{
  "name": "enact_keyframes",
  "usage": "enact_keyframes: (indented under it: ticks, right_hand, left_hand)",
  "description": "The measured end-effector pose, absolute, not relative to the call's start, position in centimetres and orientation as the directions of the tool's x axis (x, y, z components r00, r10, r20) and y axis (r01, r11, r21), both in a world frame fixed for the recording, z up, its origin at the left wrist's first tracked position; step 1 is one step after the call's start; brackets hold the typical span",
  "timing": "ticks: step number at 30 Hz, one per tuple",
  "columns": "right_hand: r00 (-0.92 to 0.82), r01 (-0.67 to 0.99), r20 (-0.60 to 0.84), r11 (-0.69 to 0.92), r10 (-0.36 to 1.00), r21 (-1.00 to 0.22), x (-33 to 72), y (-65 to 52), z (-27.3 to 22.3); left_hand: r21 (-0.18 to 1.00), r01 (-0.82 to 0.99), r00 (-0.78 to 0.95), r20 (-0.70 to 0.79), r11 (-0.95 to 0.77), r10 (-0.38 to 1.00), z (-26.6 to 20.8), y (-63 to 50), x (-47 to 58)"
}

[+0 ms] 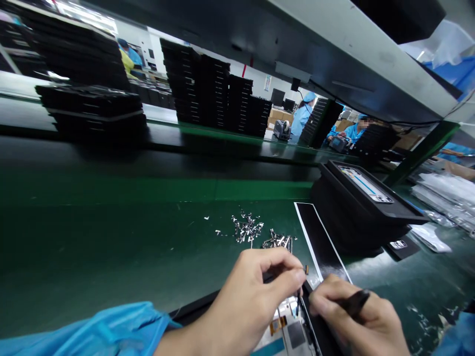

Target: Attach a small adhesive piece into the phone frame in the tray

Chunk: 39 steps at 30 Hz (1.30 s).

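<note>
Pinched tight, my left hand (pixel 256 291) has a grip on something tiny between thumb and forefinger, too small for me to name, held right over the top edge of the open phone assembly (pixel 289 331) at the bottom of the view. My right hand (pixel 361 324) is closed round a dark pen-like tool (pixel 354 301), its knuckles just beside the left fingertips. I judge the fitting to be in mid-step: one part is at the assembly's edge and not yet seated, and plenty of loose ones wait. Just beyond the hands, on the green table (pixel 111 247), lie two small heaps of little metal clips (pixel 247 228), too many and too tangled to count, with a few strays to their left. One black strip with a white border (pixel 319 237) runs away from the assembly. Past it stands one stack of black trays (pixel 356 212), the top one holding a single phone frame (pixel 365 184). Farther off, I count several taller tray stacks (pixel 215 94) along the back, and at least two co-workers in blue coats (pixel 302 116) beyond them.
</note>
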State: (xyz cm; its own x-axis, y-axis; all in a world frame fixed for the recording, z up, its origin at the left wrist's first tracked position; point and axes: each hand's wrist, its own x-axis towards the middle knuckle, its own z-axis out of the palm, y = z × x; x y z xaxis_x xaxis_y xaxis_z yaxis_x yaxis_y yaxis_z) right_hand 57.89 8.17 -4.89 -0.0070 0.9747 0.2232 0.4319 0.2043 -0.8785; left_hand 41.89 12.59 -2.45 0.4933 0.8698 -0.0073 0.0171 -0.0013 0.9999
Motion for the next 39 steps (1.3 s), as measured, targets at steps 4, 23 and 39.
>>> enact_keyframes:
  ticks: [4,23,39]
  right_hand:
    - [-0.079,0.484,0.209,0.221,0.975,-0.847,58.9,8.3,-4.6]
    - [-0.048,0.365,0.307,0.302,0.951,-0.88,57.9,8.5,-5.3]
    - [-0.363,0.673,0.321,0.484,0.875,-0.56,59.0,9.6,-5.7]
  left_hand:
    - [0.988,0.143,0.577,-0.043,-0.05,0.816,-2.8,12.5,42.0]
    - [0.871,0.308,0.571,0.153,-0.383,0.807,-4.1,12.2,40.9]
    - [0.82,0.469,0.504,0.057,-0.328,0.862,-5.8,13.0,39.9]
